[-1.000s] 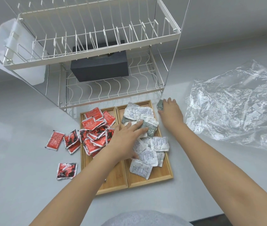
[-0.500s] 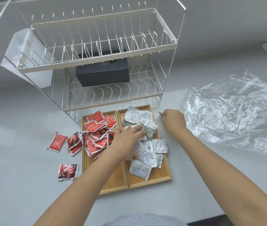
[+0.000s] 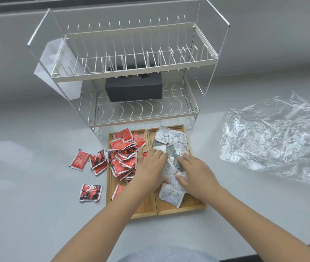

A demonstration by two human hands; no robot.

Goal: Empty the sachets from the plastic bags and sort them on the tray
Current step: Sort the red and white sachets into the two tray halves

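A two-compartment wooden tray [image 3: 186,206] is shown lying on a pale grey countertop [image 3: 27,186], directly in front of a white two-tier wire dish rack [image 3: 137,72]. The left compartment is filled with a heap of red foil sachets [image 3: 124,156]; four further red sachets [image 3: 91,192] are seen on the countertop to the left of the tray, three close to its left edge and one nearer the viewer. The right compartment is covered by white and grey-green printed paper sachets [image 3: 171,138], which overlap one another from the far end to past the middle.

Both hands are placed over the white sachets in the right compartment. The left hand [image 3: 150,167] is laid palm down with its fingers extended and close together, the fingertips resting on the sachets near the divider; nothing is enclosed by it. The right hand [image 3: 195,171] is likewise laid palm down, its fingers spread and slightly bent, pressing on the pile, with a grey-green sachet [image 3: 178,161] lying under its fingertips; whether that sachet is pinched cannot be told.

A crumpled transparent plastic bag [image 3: 275,140] is spread flat on the countertop, well apart from the tray to the right. A dark grey rectangular box [image 3: 133,87] is seen on the lower tier of the rack, and a white translucent plastic holder [image 3: 56,67] is hung on the rack's left end.
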